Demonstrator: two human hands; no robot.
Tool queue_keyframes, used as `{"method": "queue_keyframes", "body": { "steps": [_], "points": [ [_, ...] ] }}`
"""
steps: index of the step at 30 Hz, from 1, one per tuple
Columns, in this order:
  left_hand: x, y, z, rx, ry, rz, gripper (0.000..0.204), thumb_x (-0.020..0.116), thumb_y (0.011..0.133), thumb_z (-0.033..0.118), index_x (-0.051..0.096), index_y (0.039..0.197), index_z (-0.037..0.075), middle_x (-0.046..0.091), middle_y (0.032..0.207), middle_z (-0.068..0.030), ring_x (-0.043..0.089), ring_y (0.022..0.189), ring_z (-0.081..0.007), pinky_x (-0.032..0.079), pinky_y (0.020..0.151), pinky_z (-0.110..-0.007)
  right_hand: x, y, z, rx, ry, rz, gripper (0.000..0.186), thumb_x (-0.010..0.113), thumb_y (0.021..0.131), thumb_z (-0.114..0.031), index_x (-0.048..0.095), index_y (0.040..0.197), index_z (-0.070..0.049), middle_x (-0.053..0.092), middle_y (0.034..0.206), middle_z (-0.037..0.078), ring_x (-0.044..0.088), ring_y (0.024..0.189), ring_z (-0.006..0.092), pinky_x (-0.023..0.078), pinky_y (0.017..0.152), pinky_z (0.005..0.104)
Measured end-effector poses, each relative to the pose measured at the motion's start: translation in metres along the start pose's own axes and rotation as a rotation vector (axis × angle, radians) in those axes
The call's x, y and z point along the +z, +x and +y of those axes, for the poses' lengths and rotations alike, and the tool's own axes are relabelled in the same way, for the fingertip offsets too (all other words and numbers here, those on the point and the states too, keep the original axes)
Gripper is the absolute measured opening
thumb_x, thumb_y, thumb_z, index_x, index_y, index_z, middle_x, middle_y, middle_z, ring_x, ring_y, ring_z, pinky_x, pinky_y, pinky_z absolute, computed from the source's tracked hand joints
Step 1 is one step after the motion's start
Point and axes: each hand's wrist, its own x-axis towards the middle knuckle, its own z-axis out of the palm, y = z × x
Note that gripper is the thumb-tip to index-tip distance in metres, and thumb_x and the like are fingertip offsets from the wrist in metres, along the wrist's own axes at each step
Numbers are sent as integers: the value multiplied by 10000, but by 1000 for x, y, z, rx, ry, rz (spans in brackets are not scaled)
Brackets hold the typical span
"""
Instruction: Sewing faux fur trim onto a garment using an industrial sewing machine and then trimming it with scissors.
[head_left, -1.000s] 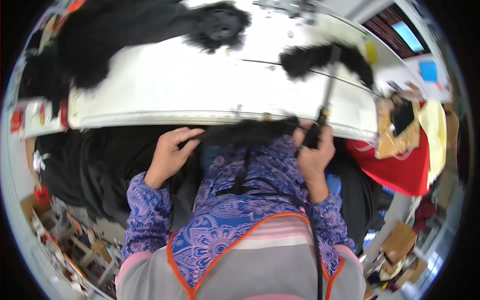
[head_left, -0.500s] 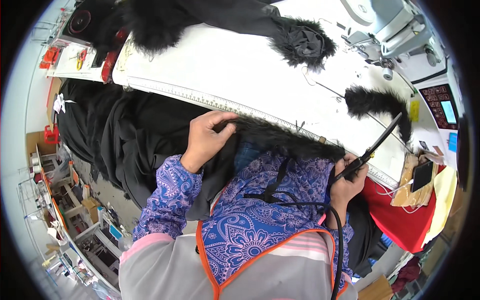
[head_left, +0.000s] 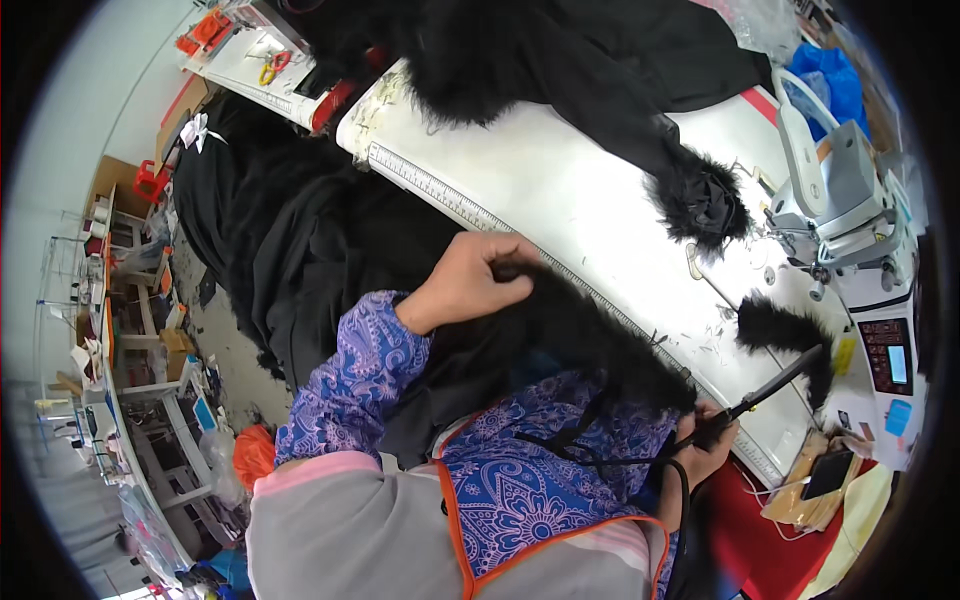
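Note:
A strip of black fur [head_left: 610, 335] runs between my hands along the table's front edge. My left hand [head_left: 468, 282] is closed, thumb and fingers pinching the strip's left end. My right hand [head_left: 703, 447] is wrapped around the handles of dark scissors [head_left: 775, 385], whose blades point up and right over the table. The fur's right end meets my right hand's fingertips; whether they grip it is hard to tell. Below the strip, black cloth [head_left: 300, 240] drapes toward the left, off the table. A ruler tape [head_left: 450, 195] lines the table edge just beyond the fur.
On the white table [head_left: 590, 190] lie a black garment [head_left: 590, 60] with a fur-trimmed cuff [head_left: 705, 200] and a loose fur piece [head_left: 785, 330]. A sewing machine [head_left: 845, 190] stands at the right, its control panel [head_left: 885, 355] nearer me. Red cloth [head_left: 760, 540] hangs at lower right.
The whole view has turned, so table and garment sit farther right and tilted. The fur looks broader and hangs lower between my hands. Both hands keep their hold.

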Motion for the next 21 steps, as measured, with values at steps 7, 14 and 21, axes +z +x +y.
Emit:
{"method": "queue_keyframes", "body": {
  "steps": [7,14,21],
  "points": [
    [-14,73,-37,240,351,420,227,670,698,40,625,919,19,624,818,-89,592,693,-146,476,616,-245,30,41,-27,-101,-279,15,136,633,818,16,519,890,-5,578,855,26,507,764,92,406,724,213],
    [-85,76,-59,452,641,939,317,708,731,111,596,1017,34,597,1000,-128,576,959,-261,450,847,-329,-19,31,-16,-39,-297,105,124,621,838,-18,516,903,-19,545,837,23,483,756,93,398,704,207],
    [-257,91,-214,-419,378,1203,335,515,747,147,646,1029,23,648,999,-208,606,979,-349,462,860,-373,-45,14,-15,10,-362,181,115,599,850,-4,499,908,-10,526,831,20,473,763,101,398,709,211]
  ]
}}
